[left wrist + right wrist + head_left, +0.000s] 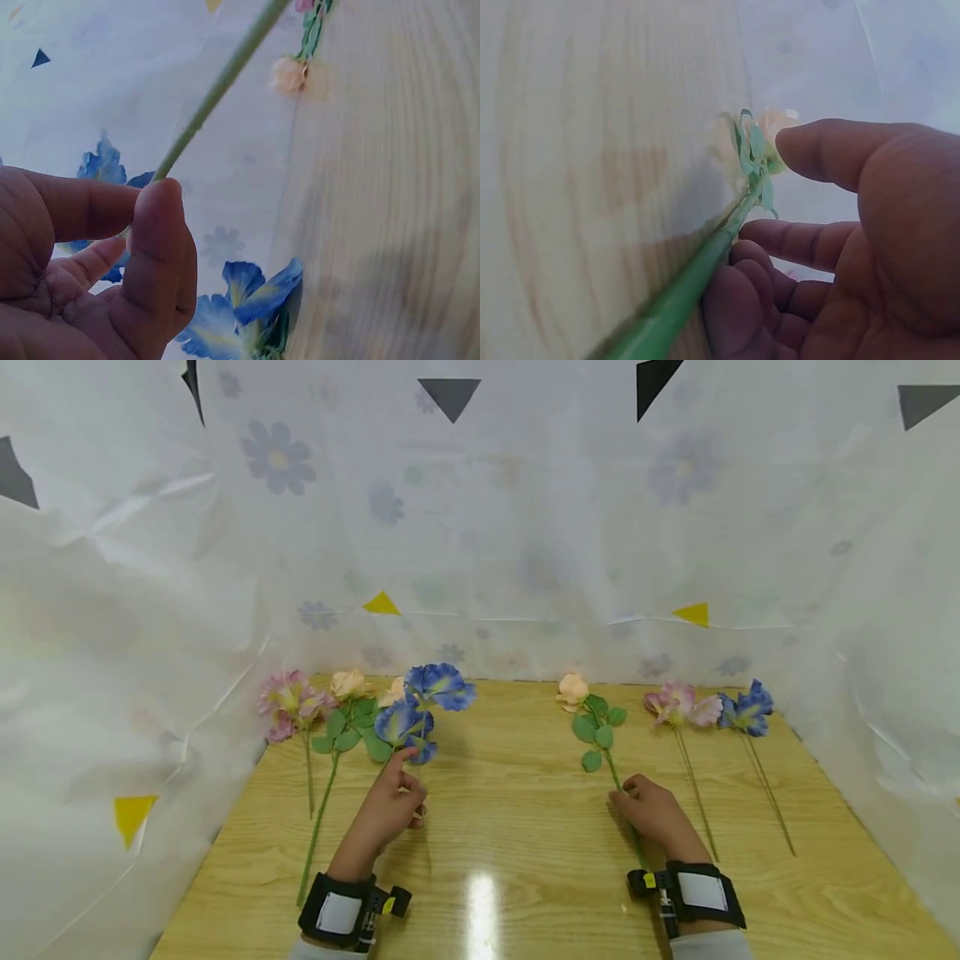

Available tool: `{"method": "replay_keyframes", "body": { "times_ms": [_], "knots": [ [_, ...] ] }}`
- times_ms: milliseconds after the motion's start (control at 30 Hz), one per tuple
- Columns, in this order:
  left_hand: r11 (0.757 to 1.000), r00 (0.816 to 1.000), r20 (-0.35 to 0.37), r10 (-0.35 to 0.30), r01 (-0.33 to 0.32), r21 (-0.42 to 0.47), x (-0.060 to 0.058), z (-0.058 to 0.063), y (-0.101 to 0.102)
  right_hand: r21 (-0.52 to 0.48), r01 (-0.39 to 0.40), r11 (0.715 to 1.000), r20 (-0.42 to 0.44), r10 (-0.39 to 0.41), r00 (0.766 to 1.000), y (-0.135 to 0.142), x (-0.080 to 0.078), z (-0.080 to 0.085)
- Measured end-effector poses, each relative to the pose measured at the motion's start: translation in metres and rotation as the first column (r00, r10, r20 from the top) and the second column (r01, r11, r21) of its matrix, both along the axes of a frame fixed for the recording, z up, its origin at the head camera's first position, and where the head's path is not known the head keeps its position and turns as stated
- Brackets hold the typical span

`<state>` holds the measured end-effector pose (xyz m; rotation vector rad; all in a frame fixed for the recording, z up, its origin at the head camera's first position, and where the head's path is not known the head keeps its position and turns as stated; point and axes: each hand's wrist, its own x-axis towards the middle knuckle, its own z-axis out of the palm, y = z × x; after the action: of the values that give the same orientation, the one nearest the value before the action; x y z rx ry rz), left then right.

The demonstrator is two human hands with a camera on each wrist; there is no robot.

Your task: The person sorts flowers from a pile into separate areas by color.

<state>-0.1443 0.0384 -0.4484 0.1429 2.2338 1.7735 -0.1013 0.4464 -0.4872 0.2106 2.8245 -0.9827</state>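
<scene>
A thin green stem [214,97] is pinched between the thumb and fingers of the left hand [393,797]. Its blue flower head [103,163] shows behind those fingers in the left wrist view. Close to the table lies a second blue flower [262,292]. In the head view two blue blooms [442,687] overlap just beyond the left hand. The right hand [651,810] is beside the green stem [697,270] of a peach rose [573,689] lying on the table. Its thumb stands apart from the stem, while the loosely bent fingers are right at the stem's side.
Left of the left hand lie pink flowers [292,702] and peach roses [348,683] with green leaves. To the right are a pink flower [681,703] and a blue flower [746,708] on long stems. White patterned sheeting [525,527] surrounds the wooden table [517,810].
</scene>
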Motion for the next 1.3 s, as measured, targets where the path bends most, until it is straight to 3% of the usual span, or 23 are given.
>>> {"method": "replay_keyframes", "body": {
  "times_ms": [267,533,633,767,867,1000,1167,1300],
  "knots": [
    [0.994,0.995,0.014,-0.099,0.098,0.038,0.002,-0.011,0.017,0.001,0.015,1.000,0.016,-0.015,1.000,-0.001,-0.002,0.001],
    [0.991,0.991,-0.037,-0.131,0.132,0.016,0.002,-0.018,0.023,-0.015,0.038,0.999,0.034,-0.037,0.999,-0.001,-0.001,0.006],
    [0.990,0.990,-0.034,-0.135,0.136,0.022,0.002,-0.017,0.024,-0.012,0.068,0.998,0.008,-0.068,0.998,-0.006,0.000,0.014],
    [0.991,0.993,-0.013,-0.119,0.119,0.057,-0.001,-0.012,0.029,-0.025,0.099,0.995,-0.110,-0.101,0.989,-0.025,0.001,0.032],
    [0.992,0.996,-0.016,-0.093,0.094,0.089,-0.003,-0.006,0.035,-0.092,0.055,0.994,-0.216,-0.074,0.974,-0.052,0.001,0.043],
    [0.988,0.996,-0.045,-0.074,0.080,0.132,-0.003,0.003,0.048,-0.182,-0.076,0.980,-0.312,0.016,0.950,-0.093,0.003,0.048],
    [0.980,0.994,-0.084,-0.065,0.080,0.183,0.000,0.008,0.066,-0.280,-0.196,0.940,-0.346,0.092,0.934,-0.136,0.009,0.043],
    [0.968,0.994,-0.097,-0.054,0.076,0.239,0.009,0.021,0.075,-0.393,-0.241,0.888,-0.301,0.124,0.946,-0.164,0.021,0.057]
  ]
}}
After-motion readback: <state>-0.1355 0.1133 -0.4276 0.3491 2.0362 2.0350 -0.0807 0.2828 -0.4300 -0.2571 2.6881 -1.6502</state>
